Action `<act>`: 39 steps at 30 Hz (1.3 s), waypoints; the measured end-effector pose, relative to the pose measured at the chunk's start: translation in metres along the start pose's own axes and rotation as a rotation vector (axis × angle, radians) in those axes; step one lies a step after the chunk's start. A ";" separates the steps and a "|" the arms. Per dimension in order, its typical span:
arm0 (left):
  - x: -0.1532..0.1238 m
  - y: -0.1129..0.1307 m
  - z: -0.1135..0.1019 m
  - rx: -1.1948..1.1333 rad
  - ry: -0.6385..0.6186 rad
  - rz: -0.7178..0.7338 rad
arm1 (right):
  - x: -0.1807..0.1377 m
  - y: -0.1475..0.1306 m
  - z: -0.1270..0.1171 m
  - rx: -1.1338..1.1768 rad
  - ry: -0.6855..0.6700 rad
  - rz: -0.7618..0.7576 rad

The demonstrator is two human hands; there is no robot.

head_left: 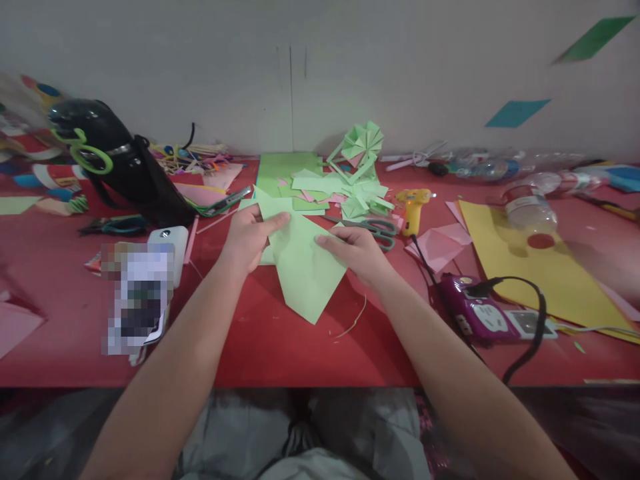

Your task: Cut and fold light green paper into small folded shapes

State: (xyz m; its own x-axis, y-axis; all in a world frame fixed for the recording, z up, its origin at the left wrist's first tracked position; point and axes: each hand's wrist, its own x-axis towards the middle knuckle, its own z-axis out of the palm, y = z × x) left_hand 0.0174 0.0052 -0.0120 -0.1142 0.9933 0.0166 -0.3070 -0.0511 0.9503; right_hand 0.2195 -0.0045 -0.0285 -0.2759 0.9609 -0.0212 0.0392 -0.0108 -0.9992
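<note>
Nearest to you, your grey-clothed lap (pixel 225 433) showed below the front edge of the red tabletop (pixel 260 360). To the right, on that surface, lay a purple plastic power strip (pixel 463 303) with a black cable plugged in. In front of you, above the tabletop, was a creased, pale green sheet of paper (pixel 307 273), one corner pointing toward you. Your left hand (pixel 247 237) pinched its upper left part, thumb on top, while your right hand (pixel 361 252) gripped its right edge between thumb and fingers. Just beyond your right hand lay grey-handled metal scissors (pixel 383 233), with a yellow glue gun (pixel 413 207) beside them. Farther back, a pleated, pale green paper rosette (pixel 367 143) stood near the whitish wall (pixel 200 73).
</note>
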 end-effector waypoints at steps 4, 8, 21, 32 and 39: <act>0.001 -0.002 0.000 -0.010 0.005 -0.004 | 0.000 0.001 0.001 0.024 0.011 0.013; 0.001 -0.001 0.001 -0.023 0.015 -0.020 | -0.001 -0.001 0.002 0.042 -0.007 0.038; 0.009 0.004 -0.006 -0.024 0.176 0.078 | -0.003 -0.003 0.007 0.121 -0.043 0.104; 0.014 0.002 -0.013 -0.027 0.211 0.097 | -0.001 -0.003 0.006 0.136 -0.065 0.122; 0.016 0.003 -0.014 -0.040 0.230 0.145 | -0.003 -0.005 0.006 0.150 -0.084 0.117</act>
State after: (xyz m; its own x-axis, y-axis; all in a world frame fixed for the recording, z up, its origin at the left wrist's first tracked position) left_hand 0.0018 0.0191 -0.0132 -0.3698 0.9260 0.0766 -0.3082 -0.2000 0.9301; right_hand 0.2140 -0.0086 -0.0235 -0.3575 0.9242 -0.1342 -0.0658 -0.1683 -0.9835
